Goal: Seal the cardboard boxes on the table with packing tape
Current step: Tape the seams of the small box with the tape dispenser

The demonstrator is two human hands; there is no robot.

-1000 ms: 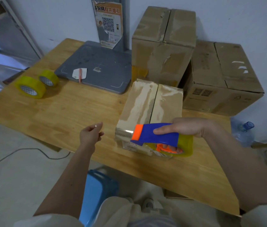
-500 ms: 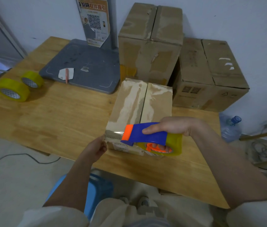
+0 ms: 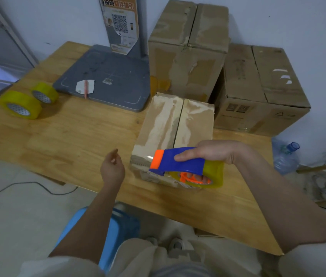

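**Holding the dispenser at the near end of the box**

Gripping the blue and orange plastic tape dispenser [image 3: 180, 162] with its yellow-tinted roll of packing tape, the right hand [image 3: 212, 151] has its fingers curled round the handle, and it sits at the near end of the small brown cardboard box [image 3: 170, 128] at the front edge of the wooden table [image 3: 68, 136]. The left hand [image 3: 111, 168] hovers just beside the box's left face, fingers loosely bent, holding nothing and not touching it.

The box's top flaps meet at a centre seam, with shiny patches that look like tape. It appears light enough to slide under the dispenser's pull, so bracing its left wall with a flat palm would probably steady it; the cardboard seems stiff at the edges and softer mid-flap. Two larger cardboard boxes [image 3: 258, 90] stand behind against the wall.
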